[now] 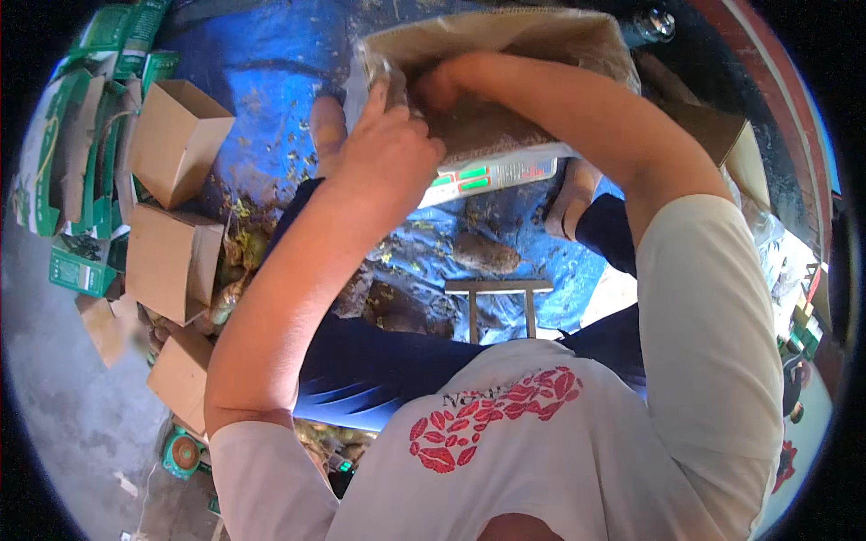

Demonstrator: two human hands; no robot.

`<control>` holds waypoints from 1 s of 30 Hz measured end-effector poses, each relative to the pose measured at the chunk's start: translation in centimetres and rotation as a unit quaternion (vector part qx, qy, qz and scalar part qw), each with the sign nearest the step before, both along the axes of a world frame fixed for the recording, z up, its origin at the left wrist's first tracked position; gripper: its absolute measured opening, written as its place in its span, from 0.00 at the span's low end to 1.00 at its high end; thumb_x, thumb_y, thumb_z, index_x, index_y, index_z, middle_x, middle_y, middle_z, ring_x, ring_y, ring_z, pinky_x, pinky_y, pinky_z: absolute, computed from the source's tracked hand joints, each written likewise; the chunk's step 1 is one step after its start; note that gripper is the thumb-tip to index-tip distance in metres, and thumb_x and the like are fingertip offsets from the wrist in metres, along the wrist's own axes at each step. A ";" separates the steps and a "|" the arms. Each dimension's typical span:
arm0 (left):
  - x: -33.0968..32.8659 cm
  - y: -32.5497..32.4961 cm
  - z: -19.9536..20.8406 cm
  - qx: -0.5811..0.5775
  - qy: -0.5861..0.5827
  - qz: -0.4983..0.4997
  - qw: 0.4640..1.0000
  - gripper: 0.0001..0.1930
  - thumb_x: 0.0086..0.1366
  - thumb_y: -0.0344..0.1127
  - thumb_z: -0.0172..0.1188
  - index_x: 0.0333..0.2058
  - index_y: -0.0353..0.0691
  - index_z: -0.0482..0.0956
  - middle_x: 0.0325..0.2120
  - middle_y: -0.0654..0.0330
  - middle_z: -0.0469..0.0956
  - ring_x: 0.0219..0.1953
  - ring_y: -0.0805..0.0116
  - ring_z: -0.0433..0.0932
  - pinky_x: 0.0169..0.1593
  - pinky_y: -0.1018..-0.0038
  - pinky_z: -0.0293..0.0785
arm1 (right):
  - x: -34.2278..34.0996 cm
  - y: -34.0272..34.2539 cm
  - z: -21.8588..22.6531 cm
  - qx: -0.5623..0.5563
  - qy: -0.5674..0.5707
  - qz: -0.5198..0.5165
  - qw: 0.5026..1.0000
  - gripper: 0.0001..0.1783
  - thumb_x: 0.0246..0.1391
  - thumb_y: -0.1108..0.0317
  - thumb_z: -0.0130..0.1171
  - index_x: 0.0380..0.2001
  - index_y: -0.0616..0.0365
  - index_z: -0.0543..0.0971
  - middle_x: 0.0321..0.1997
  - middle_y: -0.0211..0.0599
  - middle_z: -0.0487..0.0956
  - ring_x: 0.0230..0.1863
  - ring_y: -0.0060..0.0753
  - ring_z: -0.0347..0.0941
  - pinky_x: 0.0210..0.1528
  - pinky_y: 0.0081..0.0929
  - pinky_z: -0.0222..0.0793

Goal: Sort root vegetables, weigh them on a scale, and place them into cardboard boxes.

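A cardboard box (pixel 505 32) lined with clear plastic stands in front of me, its top open. Brown, earthy-looking material (pixel 492 135) shows inside it. My left hand (pixel 392 140) is closed on the plastic liner (pixel 386 77) at the box's left edge, with the index finger lying along it. My right hand (pixel 440 83) reaches down into the box near the same left wall. Its fingers are turned away and mostly hidden, so what they touch cannot be made out.
Blue tarp (pixel 262 63) with dirt scraps lies underfoot. A long brown root-like tuber (pixel 485 253) rests near a small metal-framed stool (pixel 498 287). Open cartons (pixel 171 257) and flattened green boxes (pixel 68 153) stand at left. A glass or plastic bottle (pixel 651 27) is beyond the box.
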State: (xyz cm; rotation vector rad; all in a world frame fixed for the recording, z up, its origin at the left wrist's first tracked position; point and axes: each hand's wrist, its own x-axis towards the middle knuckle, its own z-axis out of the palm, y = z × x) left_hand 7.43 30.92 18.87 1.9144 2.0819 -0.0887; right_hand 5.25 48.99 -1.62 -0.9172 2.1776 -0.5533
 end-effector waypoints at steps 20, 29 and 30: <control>-1.0 -4.1 10.9 -0.033 -0.058 0.145 0.987 0.12 0.52 0.35 0.53 0.36 0.41 0.76 0.31 0.56 0.77 0.40 0.59 0.73 0.53 0.59 0.57 | 9.0 3.7 25.7 -0.003 0.192 -0.339 0.921 0.18 0.54 0.67 0.46 0.46 0.65 0.68 0.46 0.42 0.72 0.49 0.33 0.67 0.52 0.24 0.59; 3.1 -29.9 12.7 0.155 -0.043 0.501 0.850 0.14 0.53 0.40 0.55 0.36 0.38 0.75 0.33 0.53 0.76 0.40 0.55 0.73 0.48 0.62 0.64 | 21.9 2.3 29.8 -0.066 0.211 -0.533 0.817 0.14 0.56 0.71 0.44 0.44 0.64 0.70 0.44 0.36 0.72 0.43 0.26 0.67 0.46 0.21 0.64; 5.6 -33.8 11.1 0.124 -0.028 0.559 0.819 0.15 0.54 0.41 0.55 0.36 0.37 0.74 0.33 0.51 0.76 0.39 0.52 0.73 0.45 0.63 0.66 | 22.4 1.7 29.2 -0.080 0.222 -0.541 0.807 0.14 0.56 0.70 0.44 0.45 0.64 0.70 0.43 0.35 0.71 0.41 0.25 0.67 0.44 0.19 0.64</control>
